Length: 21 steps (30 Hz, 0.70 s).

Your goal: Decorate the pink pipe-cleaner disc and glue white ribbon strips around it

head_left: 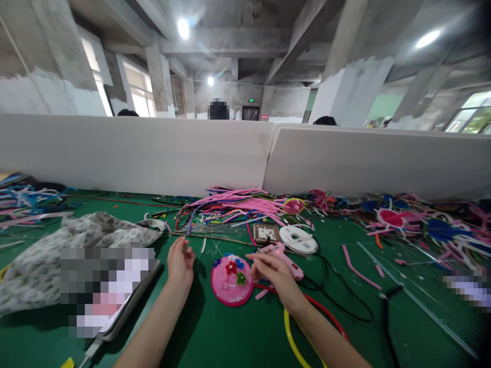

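A round pink disc (232, 295) with a darker pink rim lies on the green table between my hands. Small red, green, blue and pink flower shapes (231, 268) sit on its upper part. My left hand (181, 261) is raised to the left of the disc, apart from it, with loosely bent fingers and nothing visible in them. At the disc's right edge is my right hand (270, 269), its fingers stretched toward the flowers; no held thing shows. Whether its fingertips touch the disc I cannot tell. Partly behind that hand lies a pink glue gun (293, 267).
A phone (123, 301) and patterned cloth (103, 232) lie at left. Pink pipe cleaners (233, 202) are heaped behind, near a white spool (297, 239) and a small framed piece (265, 232). Yellow tubing (289, 332) and a black cable (345, 301) run at right. A white partition (134, 151) borders the table.
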### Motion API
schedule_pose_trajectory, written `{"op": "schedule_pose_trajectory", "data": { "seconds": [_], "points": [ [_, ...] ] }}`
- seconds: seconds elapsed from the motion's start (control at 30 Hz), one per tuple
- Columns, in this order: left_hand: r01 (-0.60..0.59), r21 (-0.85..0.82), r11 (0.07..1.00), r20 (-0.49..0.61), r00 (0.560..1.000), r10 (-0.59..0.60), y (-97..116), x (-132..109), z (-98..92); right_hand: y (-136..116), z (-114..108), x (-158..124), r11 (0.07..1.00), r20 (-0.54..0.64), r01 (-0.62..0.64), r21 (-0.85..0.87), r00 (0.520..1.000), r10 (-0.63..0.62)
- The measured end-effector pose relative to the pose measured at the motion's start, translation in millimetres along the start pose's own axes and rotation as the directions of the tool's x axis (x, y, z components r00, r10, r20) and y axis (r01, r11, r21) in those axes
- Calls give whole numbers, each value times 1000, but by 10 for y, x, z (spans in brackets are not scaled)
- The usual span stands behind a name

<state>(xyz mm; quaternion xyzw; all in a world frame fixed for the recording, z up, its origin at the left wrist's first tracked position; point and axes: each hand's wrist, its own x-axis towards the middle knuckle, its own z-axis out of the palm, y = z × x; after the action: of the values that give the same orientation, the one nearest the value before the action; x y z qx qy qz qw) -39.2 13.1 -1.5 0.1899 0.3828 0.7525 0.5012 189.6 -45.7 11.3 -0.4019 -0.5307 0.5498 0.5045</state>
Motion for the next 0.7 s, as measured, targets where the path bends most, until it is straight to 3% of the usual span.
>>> {"op": "schedule_pose_trajectory", "data": {
  "seconds": [0.13, 0.23, 0.27, 0.33, 0.4, 0.47, 0.53, 0.7],
  "points": [
    [-34, 3, 999, -24, 999, 34, -6, -38, 51, 7, 20, -24, 999, 28, -26, -47, 999, 27],
    [-151, 112, 982, 138, 981, 135, -1, -233, 173, 1, 27, -40, 997, 34, -33, -69, 999, 35],
    [-284, 228, 931, 282, 935, 216, 0, -306, 204, -3, 31, -47, 996, 42, -31, -81, 999, 34],
    [-561, 356, 747, 583, 758, 292, -4, -438, 236, -14, 47, -67, 994, 75, -27, -110, 997, 35],
    [-736, 329, 591, 797, 552, 244, -20, -537, 230, -26, 70, -98, 991, 148, -33, -127, 988, 52],
    [-810, 261, 525, 902, 398, 167, -46, -599, 208, -30, 94, -137, 994, 235, -54, -98, 969, 76],
    [-845, 208, 492, 942, 309, 132, -79, -629, 193, -15, 109, -172, 995, 294, -84, -45, 951, 93],
    [-909, 62, 411, 930, 202, 307, -184, -627, 205, 86, 98, -192, 989, 433, -145, 34, 894, 117]
  ]
}}
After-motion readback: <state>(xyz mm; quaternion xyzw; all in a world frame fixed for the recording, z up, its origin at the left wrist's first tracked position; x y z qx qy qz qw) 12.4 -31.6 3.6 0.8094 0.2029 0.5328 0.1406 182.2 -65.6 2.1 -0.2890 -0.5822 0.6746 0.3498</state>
